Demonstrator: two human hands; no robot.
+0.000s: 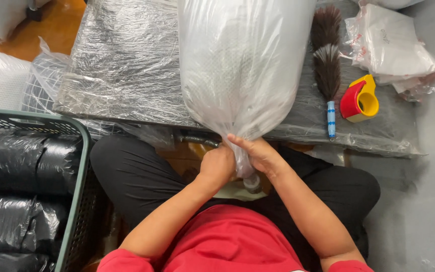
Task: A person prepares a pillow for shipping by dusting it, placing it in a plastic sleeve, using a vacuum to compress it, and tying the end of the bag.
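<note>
Both bare forearms reach forward from red short sleeves and converge in front of the body, above the lap. The left hand (216, 163) is curled into a loose fist, knuckles up, wrist bent slightly inward. The right hand (259, 153) lies just beside it, fingers pressed together and pointing toward the left hand, the back of the hand facing up. The two hands almost touch, each closed in a grip. The elbows are spread wide, the legs, in black trousers, crossed beneath.

Packing workshop: film-wrapped table (127, 65), tape dispenser (359, 98), crate (76, 166).
</note>
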